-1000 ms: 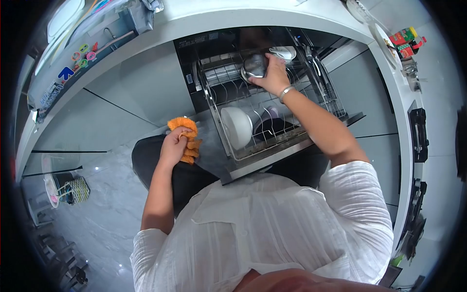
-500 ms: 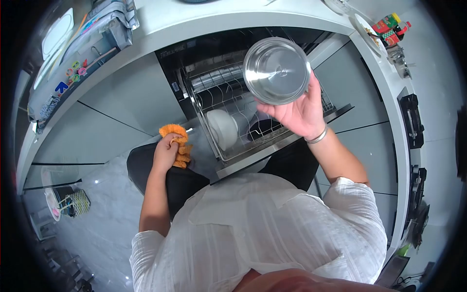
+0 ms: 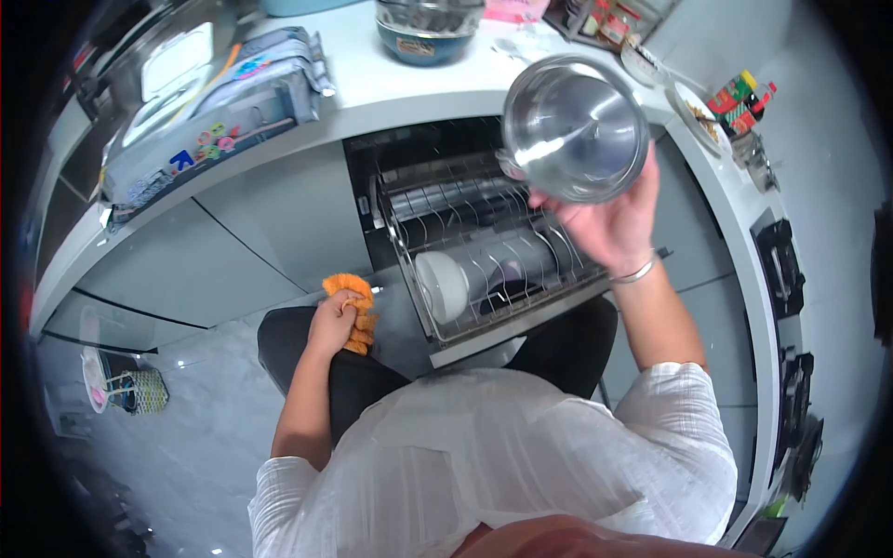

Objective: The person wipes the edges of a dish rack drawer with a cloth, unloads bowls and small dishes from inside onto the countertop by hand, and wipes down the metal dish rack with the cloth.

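Observation:
My right hand [image 3: 614, 223] is closed on the rim and side of a shiny stainless steel bowl [image 3: 577, 130]. The bowl is held above the pulled-out dishwasher rack [image 3: 493, 251], with its round inside facing me. A white bowl [image 3: 442, 286] stands on its side at the rack's left end. My left hand [image 3: 333, 324] grips a fluffy orange cloth [image 3: 349, 288] beside my left knee, left of the rack. Part of the cloth is hidden by the fingers.
On the white counter [image 3: 372, 102] stand a blue bowl [image 3: 426, 46] with metal bowls in it and a large grey packet [image 3: 223, 121]. A plate of food [image 3: 698, 121] and bottles [image 3: 739, 98] are at the right. The dishwasher door edge [image 3: 521, 330] juts out between my knees.
My view has tilted up, so more of the counter shows. My right hand has lifted the steel bowl slightly toward the counter and tipped it. My left hand still grips the cloth.

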A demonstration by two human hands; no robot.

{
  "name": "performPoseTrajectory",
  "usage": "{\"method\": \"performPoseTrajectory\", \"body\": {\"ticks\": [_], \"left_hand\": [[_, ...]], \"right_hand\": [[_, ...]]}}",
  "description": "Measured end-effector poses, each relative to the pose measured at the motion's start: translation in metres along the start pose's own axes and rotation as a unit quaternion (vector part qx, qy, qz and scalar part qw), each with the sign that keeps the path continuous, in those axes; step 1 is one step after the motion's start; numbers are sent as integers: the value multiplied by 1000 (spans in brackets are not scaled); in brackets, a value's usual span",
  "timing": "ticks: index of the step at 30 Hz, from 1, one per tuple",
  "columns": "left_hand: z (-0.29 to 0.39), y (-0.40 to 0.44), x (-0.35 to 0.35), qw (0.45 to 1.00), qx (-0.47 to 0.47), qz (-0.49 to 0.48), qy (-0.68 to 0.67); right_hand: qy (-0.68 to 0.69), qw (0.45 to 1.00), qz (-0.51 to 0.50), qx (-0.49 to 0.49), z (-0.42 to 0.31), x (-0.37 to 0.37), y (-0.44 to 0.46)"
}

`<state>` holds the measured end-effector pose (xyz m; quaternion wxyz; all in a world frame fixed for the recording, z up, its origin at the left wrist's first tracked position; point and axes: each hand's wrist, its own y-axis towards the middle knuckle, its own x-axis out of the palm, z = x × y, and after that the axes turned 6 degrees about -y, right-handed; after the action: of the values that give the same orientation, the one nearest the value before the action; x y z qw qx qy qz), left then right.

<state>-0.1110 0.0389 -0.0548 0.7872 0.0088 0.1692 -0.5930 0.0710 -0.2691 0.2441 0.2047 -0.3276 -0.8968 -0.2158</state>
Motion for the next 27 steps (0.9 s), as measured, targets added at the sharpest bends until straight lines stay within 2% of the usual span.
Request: {"method": "performPoseTrajectory", "body": {"ticks": [2,3,6,7,9,12,13,16,22,23,26,27], "left_hand": [[13,-5,0,1000,-17,-4,10],[18,-7,0,1000,-13,-1,0],[22,-8,0,1000,-24,0,-4],[18,-7,1,1000,-4,10,5],[20,-7,0,1000,-23,2,5],[10,-6,-1,1000,-14,4,4],[7,-5,-2,1000,-4,6,4],[13,-7,-5,999,-20,2,38],[4,-3,-2,1000,4,7,9],[2,-2,-2,1000,9,4,7],[-2,2,-1,1000,25,1,8],[0,3,-1,999,30,1,13]], "right_hand": [[-215,971,72,-77,-27,12,32],[-327,935,67,-118,-41,21,52],[-577,773,102,-242,-70,40,118],[-590,764,94,-244,-76,48,135],[-614,746,78,-247,-82,62,162],[-613,779,-15,-131,-83,69,195],[-623,768,18,-151,-77,67,204],[-639,766,-17,-69,-77,73,212],[-684,725,11,-84,-76,83,209],[-685,715,44,-133,-72,71,221],[-765,608,22,-211,-75,96,223],[-786,541,-6,-299,-74,98,233]]}}
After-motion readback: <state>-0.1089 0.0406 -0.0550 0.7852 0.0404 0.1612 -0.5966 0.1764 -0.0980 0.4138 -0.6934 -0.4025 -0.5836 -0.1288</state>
